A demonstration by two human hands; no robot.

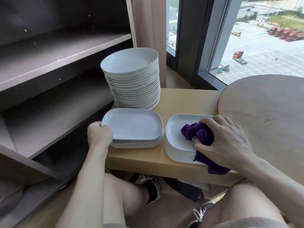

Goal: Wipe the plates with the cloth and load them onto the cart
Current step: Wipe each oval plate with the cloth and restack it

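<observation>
Three stacks of white plates stand on a low wooden bench. A tall stack rises at the back. In front of it lies a short stack; my left hand grips the left edge of its top plate. To the right sits a medium stack. My right hand holds a bunched purple cloth pressed into that stack's top plate, with part of the cloth hanging over the stack's front edge.
A dark brown shelving unit with several shelves fills the left side, close to the bench. A round wooden tabletop lies to the right. A window and a curtain are behind. My knees and shoes are below the bench.
</observation>
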